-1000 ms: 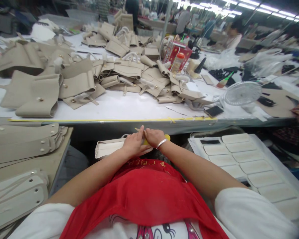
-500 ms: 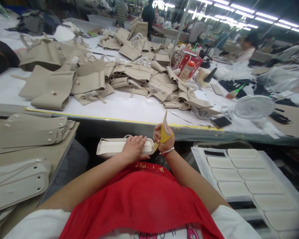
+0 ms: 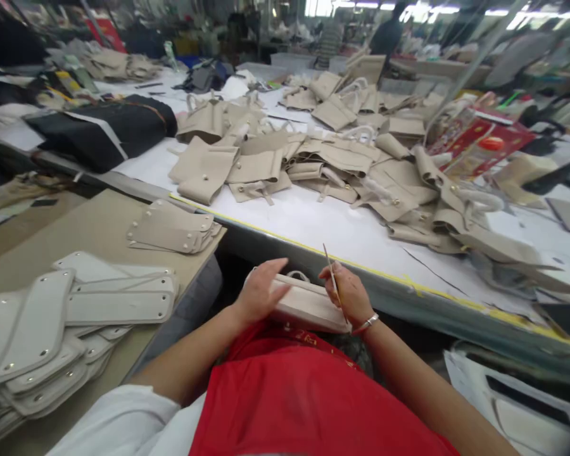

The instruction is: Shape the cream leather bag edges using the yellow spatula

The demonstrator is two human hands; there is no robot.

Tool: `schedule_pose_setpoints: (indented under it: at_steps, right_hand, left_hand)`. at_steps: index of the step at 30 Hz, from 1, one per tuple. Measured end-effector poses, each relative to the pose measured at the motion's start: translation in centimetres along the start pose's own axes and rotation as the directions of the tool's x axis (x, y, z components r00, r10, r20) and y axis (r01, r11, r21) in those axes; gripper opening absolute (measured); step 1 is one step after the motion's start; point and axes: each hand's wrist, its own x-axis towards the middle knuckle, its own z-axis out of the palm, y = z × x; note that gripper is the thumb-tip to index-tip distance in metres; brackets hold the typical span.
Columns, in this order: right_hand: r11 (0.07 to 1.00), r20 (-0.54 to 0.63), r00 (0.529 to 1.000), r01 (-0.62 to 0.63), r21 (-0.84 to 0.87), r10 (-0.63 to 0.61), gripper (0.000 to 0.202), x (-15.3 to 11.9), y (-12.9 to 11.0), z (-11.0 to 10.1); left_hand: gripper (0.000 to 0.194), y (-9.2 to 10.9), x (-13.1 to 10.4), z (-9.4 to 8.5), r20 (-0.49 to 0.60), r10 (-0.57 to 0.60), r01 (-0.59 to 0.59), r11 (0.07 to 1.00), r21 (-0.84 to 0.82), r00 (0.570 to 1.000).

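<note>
A beige bag piece (image 3: 308,304) with a flat oblong face and a small loop handle lies at my lap, below the table edge. My left hand (image 3: 262,290) is at its left end, thumb and fingers apart. At the right end, my right hand (image 3: 349,294) is closed round a thin yellow scraper (image 3: 334,278), seen nearly edge-on with its lower tip by the piece's right corner. A bracelet circles my right wrist.
Beige bags (image 3: 332,158) are heaped on the white table (image 3: 342,228). Straps and panels (image 3: 118,297) lie on a board at the left. A black roll (image 3: 109,130) and red box (image 3: 489,139) flank the heap; a tray of pieces (image 3: 517,399) sits lower right.
The view has swung left. My left hand has lifted off the middle of the piece and spread at its left end. The scraper has turned edge-on, and the piece now slants down to the right.
</note>
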Motion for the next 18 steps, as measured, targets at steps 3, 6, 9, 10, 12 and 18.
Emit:
schedule_pose_setpoints:
  at_steps: [3,6,9,10,12,18]
  right_hand:
    - [0.921,0.122,0.989,0.128,-0.367,-0.088,0.051,2.8,-1.2,1.0]
    - [0.717,0.303,0.95,0.263,-0.646,-0.076,0.047,6.2,-2.6,3.2]
    - [0.548,0.518,0.847,0.492,-0.676,-0.121,0.046,9.3,-3.8,5.9]
    - [0.507,0.583,0.8,0.564,-0.652,-0.142,0.046,10.2,-4.1,6.7]
    - [0.442,0.678,0.711,0.677,-0.589,-0.186,0.047,11.5,-4.5,8.3]
    - [0.417,0.762,0.595,0.779,-0.468,-0.256,0.057,13.3,-4.8,11.4]
  left_hand:
    - [0.052,-4.8,-1.7,-1.8,-0.159,-0.38,0.294,0.871,-0.394,0.911]
    - [0.061,-7.9,-2.2,-0.6,0.006,-0.532,0.382,0.599,-0.704,0.847]
    - [0.069,-9.0,-1.9,1.2,0.187,-0.526,0.442,0.415,-0.795,0.83]
    - [0.071,-9.1,-1.8,1.5,0.217,-0.527,0.459,0.387,-0.8,0.822]
    - [0.072,-9.3,-1.9,1.9,0.241,-0.547,0.483,0.356,-0.8,0.802]
    - [0.084,-9.4,-1.8,1.9,0.325,-0.608,0.473,0.096,-0.876,0.725]
